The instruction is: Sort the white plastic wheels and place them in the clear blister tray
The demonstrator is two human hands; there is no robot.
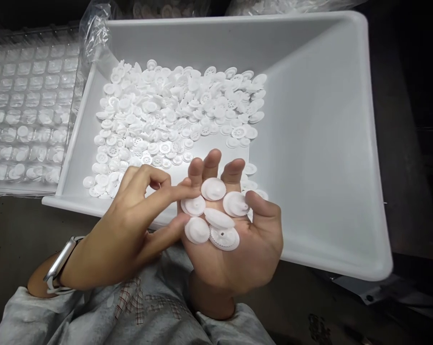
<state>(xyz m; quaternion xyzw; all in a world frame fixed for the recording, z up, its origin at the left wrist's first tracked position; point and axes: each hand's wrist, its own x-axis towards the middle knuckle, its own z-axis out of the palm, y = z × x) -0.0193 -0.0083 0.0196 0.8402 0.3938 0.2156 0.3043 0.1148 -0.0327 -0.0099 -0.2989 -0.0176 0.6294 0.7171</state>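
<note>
Palm up, my right hand cradles several small white plastic gears, its fingers curled up around them. They are round discs with toothed rims and raised hubs, some facing up and one tilted on its side. From the left, my left hand reaches over with index finger and thumb at either side of a white gear at the palm's edge. Its other fingers are bent. Exactly how firmly these two fingertips press on the gear is hard to see.
A large pale grey bin lies ahead, with a heap of loose white gears on its left side. Left of it is a clear compartment tray with white parts in the nearer rows. Crumpled clear plastic hangs at the bin's far left corner.
</note>
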